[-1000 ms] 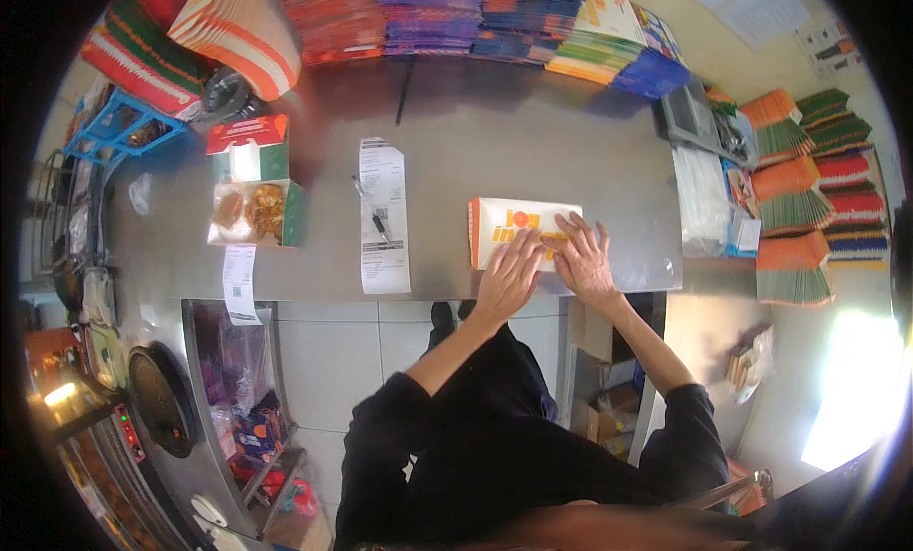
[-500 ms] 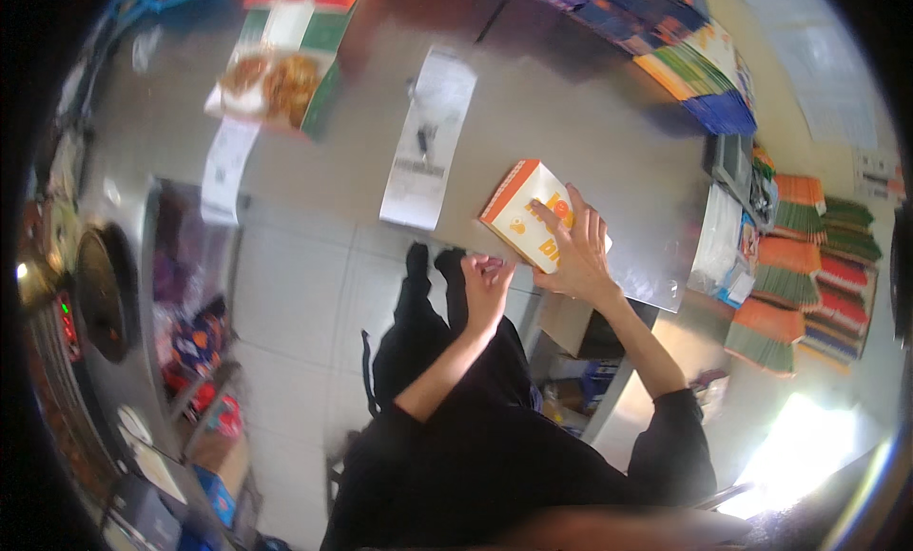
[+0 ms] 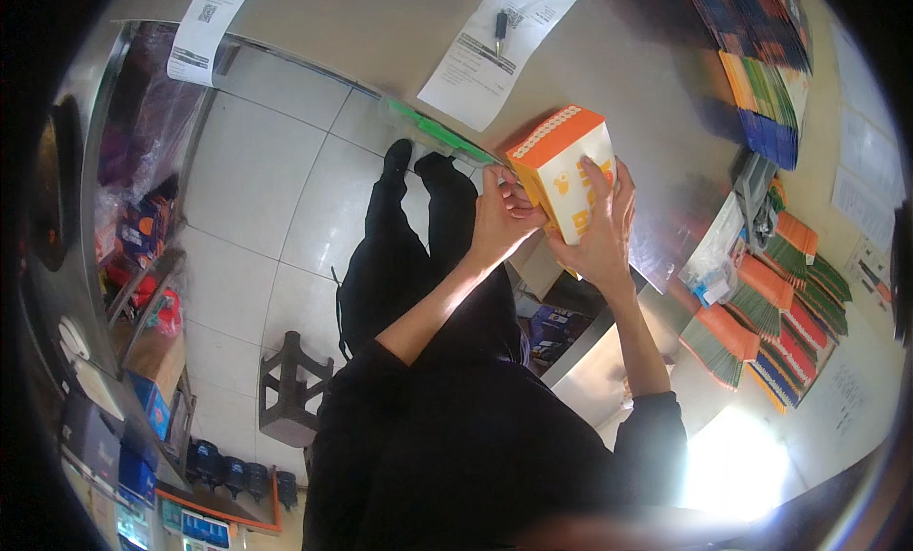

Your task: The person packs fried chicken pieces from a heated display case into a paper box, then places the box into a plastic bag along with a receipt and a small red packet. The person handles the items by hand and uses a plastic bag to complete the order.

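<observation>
An orange-and-white cardboard box (image 3: 571, 175) with yellow printing is held tilted at the steel counter's front edge. My right hand (image 3: 599, 218) is closed on its right side, thumb and fingers spread along the printed face. My left hand (image 3: 504, 209) has curled fingers against the box's lower left side; the fingertips are partly hidden. Behind the box lies a long paper receipt (image 3: 485, 61) with a black pen (image 3: 500, 33) on it. Another receipt (image 3: 200, 47) hangs over the counter edge at upper left.
The steel counter (image 3: 361, 19) carries stacks of folded cartons (image 3: 761, 95) at upper right; more folded cartons (image 3: 789, 304) stand along the right wall. A dark plastic stool (image 3: 290, 389) is on the tiled floor (image 3: 238, 190), below left. Shelving with goods (image 3: 143, 228) lines the left.
The camera has tipped and turned, showing more floor. The box, lying flat under both hands a second ago, is now tilted at the counter edge, with my left hand moved to its side.
</observation>
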Available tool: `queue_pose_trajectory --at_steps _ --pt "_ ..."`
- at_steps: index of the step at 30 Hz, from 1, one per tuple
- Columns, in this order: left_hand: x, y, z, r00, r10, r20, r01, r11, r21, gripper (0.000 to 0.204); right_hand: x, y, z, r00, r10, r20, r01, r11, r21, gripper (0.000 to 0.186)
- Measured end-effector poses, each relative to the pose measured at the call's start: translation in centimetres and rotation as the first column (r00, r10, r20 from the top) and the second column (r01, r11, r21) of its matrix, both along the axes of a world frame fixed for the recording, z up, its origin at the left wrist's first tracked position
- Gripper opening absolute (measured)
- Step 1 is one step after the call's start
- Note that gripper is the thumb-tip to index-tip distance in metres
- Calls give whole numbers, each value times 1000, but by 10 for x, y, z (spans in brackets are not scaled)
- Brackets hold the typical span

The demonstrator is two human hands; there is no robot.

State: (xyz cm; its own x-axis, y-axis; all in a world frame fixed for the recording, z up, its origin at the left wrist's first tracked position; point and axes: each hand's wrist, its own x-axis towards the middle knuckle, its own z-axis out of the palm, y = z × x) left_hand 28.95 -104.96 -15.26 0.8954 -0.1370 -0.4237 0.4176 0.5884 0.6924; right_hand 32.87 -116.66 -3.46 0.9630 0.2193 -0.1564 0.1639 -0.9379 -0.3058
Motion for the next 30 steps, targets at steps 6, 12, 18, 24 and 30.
queue_pose_trajectory --at_steps 6,12,18,24,30 --pt "-4 -3 -2 999 28 41 -29 999 21 52 -1 8 -3 999 -33 -2 33 995 -97 95" --pt "-9 4 -1 997 -34 74 35 999 -11 54 -10 9 -20 990 -35 134 53 990 -132 92" --pt "-1 -4 22 990 17 140 -37 989 144 62 -7 8 -12 986 -37 164 56 992 -113 96" --pt "17 -25 55 949 -30 314 -92 926 366 64 -9 -58 29 955 -183 -234 297 618 728 90" --pt "82 -100 49 962 -126 244 54 958 282 75 -81 -126 15 803 -585 114 372 641 671 77"
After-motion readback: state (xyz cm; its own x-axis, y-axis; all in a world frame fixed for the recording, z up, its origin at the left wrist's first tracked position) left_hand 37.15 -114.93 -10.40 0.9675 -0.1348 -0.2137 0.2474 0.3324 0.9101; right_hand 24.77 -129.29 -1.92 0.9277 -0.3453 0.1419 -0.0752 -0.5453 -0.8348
